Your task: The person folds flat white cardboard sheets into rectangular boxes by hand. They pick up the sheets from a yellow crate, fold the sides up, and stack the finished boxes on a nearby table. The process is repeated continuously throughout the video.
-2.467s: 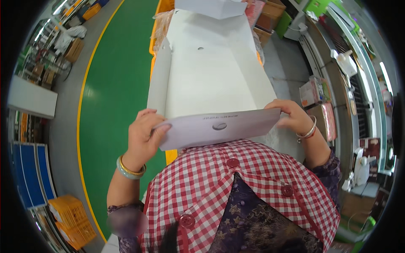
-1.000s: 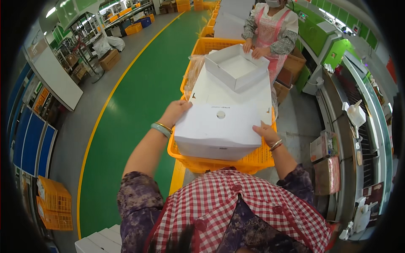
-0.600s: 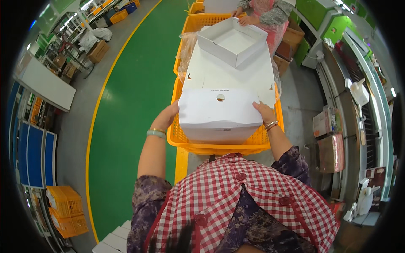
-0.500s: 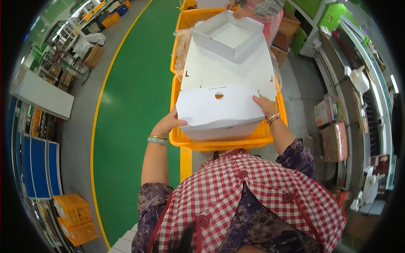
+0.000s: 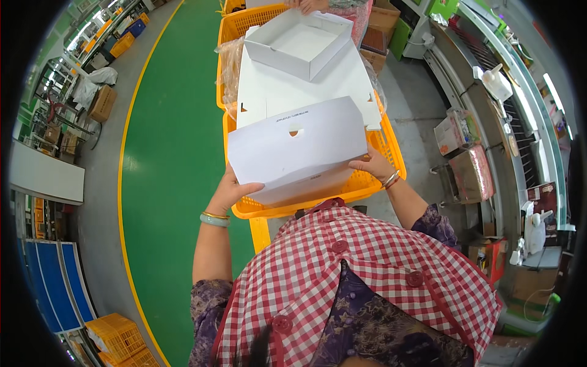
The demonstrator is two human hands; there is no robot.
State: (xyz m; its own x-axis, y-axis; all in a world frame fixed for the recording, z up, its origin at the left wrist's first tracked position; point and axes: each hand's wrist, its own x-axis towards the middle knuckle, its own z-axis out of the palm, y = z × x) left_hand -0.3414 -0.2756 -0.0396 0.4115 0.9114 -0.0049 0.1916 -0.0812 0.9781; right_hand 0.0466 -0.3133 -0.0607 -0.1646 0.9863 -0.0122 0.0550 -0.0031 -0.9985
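Between my two hands is a white cardboard box (image 5: 260,148), tilted, with a small round hole in its upper face. My left hand (image 5: 232,188) grips its lower left corner, thumb on the front. At the right end, my right hand (image 5: 374,165) holds the edge with the thumb against the box. Beneath and beyond it a large flat white cardboard sheet (image 5: 287,88) lies over the yellow plastic crates (image 5: 391,153). An open shallow white box (image 5: 278,57) rests on that sheet at the far end.
Another person's hands (image 5: 309,6) are at the far edge of the open box. Clear plastic wrap (image 5: 230,70) hangs at the crate's left. A green floor lane (image 5: 174,153) runs along the left; a machine bench with cartons (image 5: 471,174) stands on the right.
The held box has turned, its right end swinging up and away, and lifted off the sheet's near end. My right hand has slid lower on its edge. The whole view has shifted slightly.
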